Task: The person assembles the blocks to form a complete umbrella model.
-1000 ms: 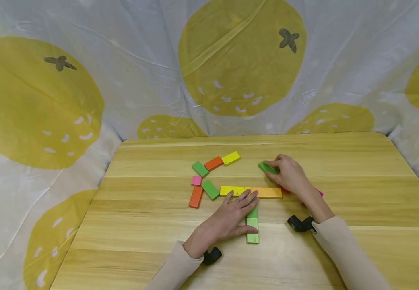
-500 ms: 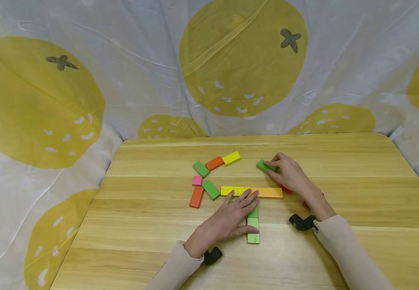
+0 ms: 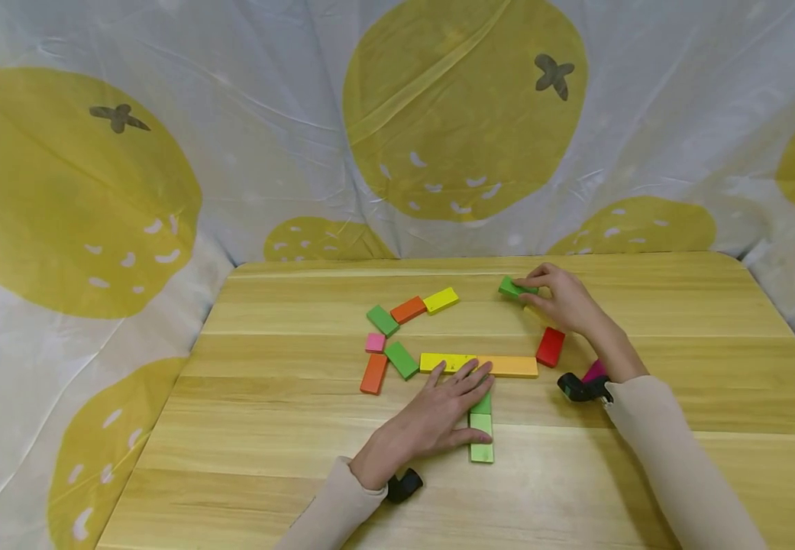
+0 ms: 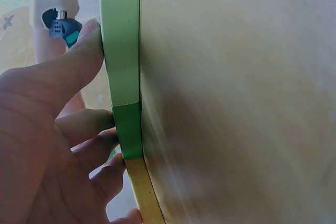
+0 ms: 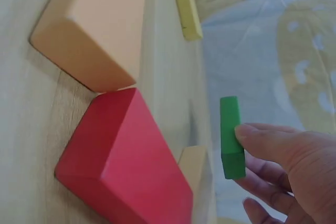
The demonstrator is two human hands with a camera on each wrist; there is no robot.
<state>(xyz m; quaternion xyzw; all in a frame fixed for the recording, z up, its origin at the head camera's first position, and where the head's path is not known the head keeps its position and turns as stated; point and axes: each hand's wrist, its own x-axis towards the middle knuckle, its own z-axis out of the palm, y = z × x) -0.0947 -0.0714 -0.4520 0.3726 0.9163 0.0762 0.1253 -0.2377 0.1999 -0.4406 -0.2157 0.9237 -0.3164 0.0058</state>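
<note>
My right hand [image 3: 565, 302] pinches a green block [image 3: 509, 287] between thumb and fingers, near the far side of the table. In the right wrist view that green block [image 5: 230, 129] is held above the tabletop. Just below the hand sit a pale yellow block [image 5: 193, 169], partly hidden, and a red block [image 3: 551, 347]. My left hand [image 3: 431, 420] lies with fingers spread over a yellow block [image 3: 441, 362], a green block [image 4: 128, 129] and a light green block [image 3: 482, 451]. Its thumb is against the light green one. An orange block [image 3: 510, 367] continues the yellow one to the right.
To the left, an orange-red block [image 3: 408, 309], a yellow block [image 3: 441, 300], two green blocks [image 3: 402, 360], a small pink block [image 3: 375, 342] and another orange-red block [image 3: 373, 374] form a curve. A magenta block [image 3: 594, 371] lies by the right wrist. A patterned cloth [image 3: 287, 137] hangs behind the table.
After a slight shift left, my right hand has carried the green block away from me and to the right, uncovering the red block. The left hand stays in place.
</note>
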